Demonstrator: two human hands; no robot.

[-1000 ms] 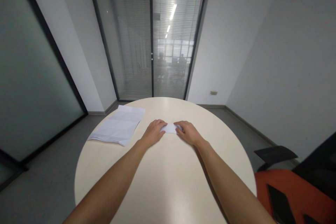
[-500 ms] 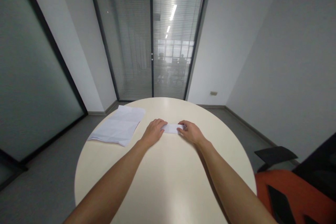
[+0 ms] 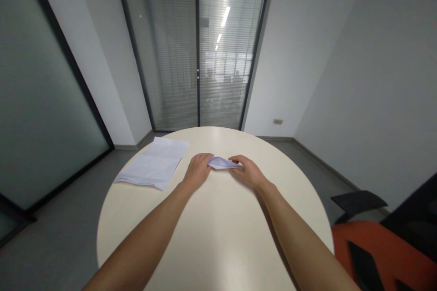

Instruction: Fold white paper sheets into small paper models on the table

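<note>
Between my two hands is a small folded piece of white paper [image 3: 221,163], with creases and a raised, pointed flap facing me. My left hand [image 3: 198,170] grips its left end, fingers curled over the far side. At the right end, my right hand [image 3: 248,170] pinches the paper between thumb and fingers. The folded paper is just above or on the cream round table [image 3: 211,227]; I cannot tell whether it touches the surface. Parts of both paper ends are hidden by my fingers.
A stack of creased white paper sheets [image 3: 155,161] lies on the table's left side, reaching its edge. At the lower right stands an orange chair [image 3: 385,254] with a black armrest [image 3: 358,202]. Beyond the table are a glass door with blinds [image 3: 164,54] and white walls.
The folded paper was a flat strip; now it is lifted and tilted, showing a creased, pointed shape. Both hands have shifted only slightly and keep their hold.
</note>
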